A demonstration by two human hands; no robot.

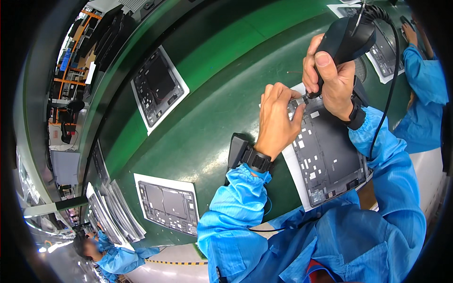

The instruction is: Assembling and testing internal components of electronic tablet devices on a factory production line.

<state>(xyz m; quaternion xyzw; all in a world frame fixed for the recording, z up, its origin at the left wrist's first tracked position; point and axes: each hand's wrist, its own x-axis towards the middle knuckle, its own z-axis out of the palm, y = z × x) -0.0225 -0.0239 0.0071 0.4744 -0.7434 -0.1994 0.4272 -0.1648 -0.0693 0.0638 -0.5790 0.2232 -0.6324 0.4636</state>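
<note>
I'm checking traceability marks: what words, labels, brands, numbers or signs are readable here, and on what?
None reads clearly enough to quote.
Open device below the black handheld tool: pale print and small white patches, too small to read.
Lower-left device: tiny marks, too small.
Black handheld tool: no legible text.

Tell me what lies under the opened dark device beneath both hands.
A white sheet shows along the left edge of the dark device, with the green tabletop beside it. The device covers the sheet's middle, so anything else beneath cannot be seen.
</note>
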